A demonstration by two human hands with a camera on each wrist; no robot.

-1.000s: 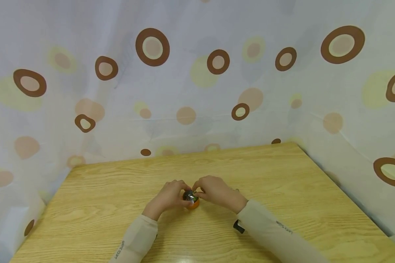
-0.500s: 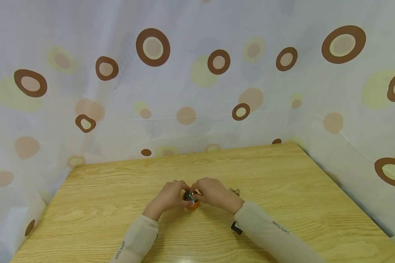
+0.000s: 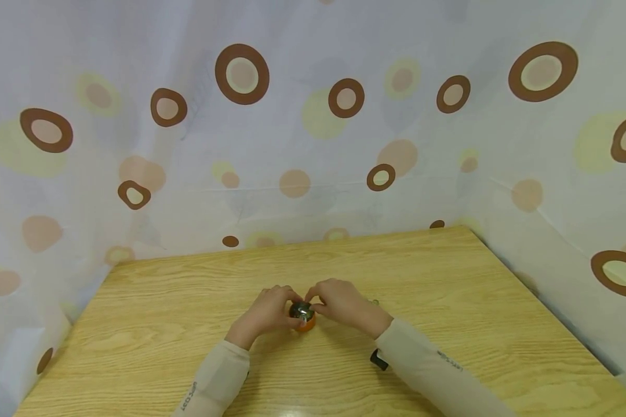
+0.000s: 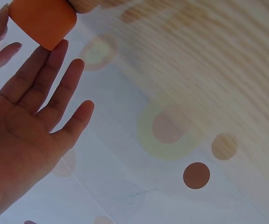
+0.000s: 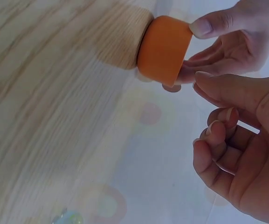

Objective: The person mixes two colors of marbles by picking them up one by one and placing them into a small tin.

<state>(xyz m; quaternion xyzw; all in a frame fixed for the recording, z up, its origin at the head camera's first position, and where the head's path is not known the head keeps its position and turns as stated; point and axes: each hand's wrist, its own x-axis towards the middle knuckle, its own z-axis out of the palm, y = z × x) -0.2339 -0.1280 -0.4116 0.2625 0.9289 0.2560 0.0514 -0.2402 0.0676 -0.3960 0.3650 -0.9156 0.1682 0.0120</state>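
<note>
A small orange cup [image 3: 306, 328] with a shiny dark inside stands on the wooden table, and its wall [image 5: 164, 49] fills the upper part of the right wrist view. My left hand [image 3: 263, 315] grips it by the rim, thumb on the near side and fingertips on the far side. Just over the cup's right edge hovers my right hand [image 3: 343, 304], thumb and forefinger apart; I see nothing between them. Its other fingers [image 5: 216, 140] are loosely curled. What lies inside the cup is too small to tell clearly.
A greenish glass marble [image 3: 375, 302] shows behind my right wrist; glass marbles [image 5: 69, 217] also appear at the right wrist view's bottom edge. The wooden table [image 3: 188, 301] ends at a patterned cloth [image 3: 292, 145] behind and at both sides.
My right hand dipped left over the cup, then drew back slightly to the right. A small yellow-green thing at its fingertips a second ago is no longer visible there. My left hand stayed still.
</note>
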